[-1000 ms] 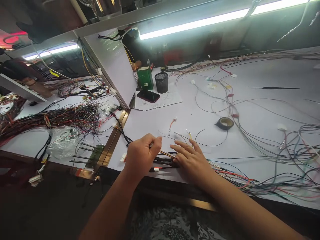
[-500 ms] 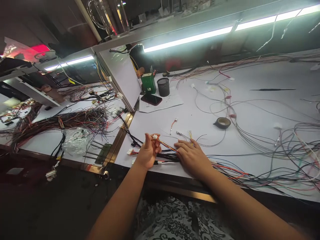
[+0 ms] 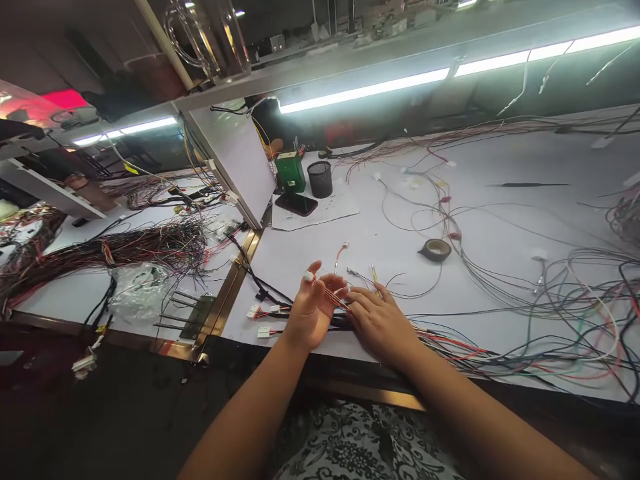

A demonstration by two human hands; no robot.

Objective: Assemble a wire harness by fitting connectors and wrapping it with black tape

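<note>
1. Wires (image 3: 327, 293), thin and some of them red, run in a small bunch between the two hands, near the front edge of the white table (image 3: 295, 247). A little white plug (image 3: 309, 277) sits on their left end, beside the left thumb.

2. The left hand (image 3: 313, 313) is loose, palm turned up, with its fingers spread and a bit bent. The wires lie across it, and it does not seem to squeeze them.

3. The right hand (image 3: 377, 323) is palm down over the other end of the wires, fingers close together. I cannot tell how tight it holds, because its underside is hidden.

4. The bunch should feel light, soft and bendy. The plug is likely hard and smooth, so it could slip. A hard tug might hurt the spot where wire meets plug. Good places to hold are the plug's sides, or all the wires together just behind it.

5. The long way of the bunch goes on a slant. The plug end points left and away from the person; the other end comes down to the right, under the right hand.

6. Dark cables (image 3: 341, 323) lie just beside the bunch, on the person's side.
</note>
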